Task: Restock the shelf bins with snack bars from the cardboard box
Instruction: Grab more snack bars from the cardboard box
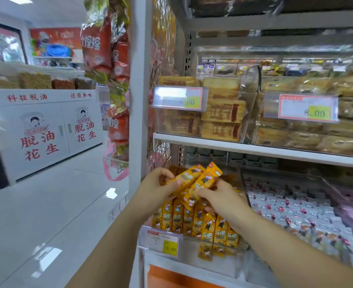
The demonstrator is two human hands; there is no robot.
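**Setting a handful of yellow bars into the lower-shelf bin**

Head view: the left grip [161,187] is curling its fingers round the upper part of a small bunch of yellow snack bars [194,177]. The right grip [223,197] is pinching the lower end of the same bunch, so both are grasping it. The bunch is hanging tilted just above the clear bin [190,246] on the lower shelf. A row of matching bars [192,221] is already standing upright along the front of that bin. The cardboard box is not showing here.

The step in hand looks like seating this bunch among the standing ones. Doing it well probably means:

- turning the bunch upright while the right grip is guiding the bottom ends down
- keeping the printed faces pointing forward like the front row
- letting the left grip go only once the bars are resting on the bin floor

The neighbouring bin of white-wrapped sweets [285,208] is sitting just beside, so the bunch should be coming down well inside the divider. One bar [205,252] low at the front is too blurred to place.
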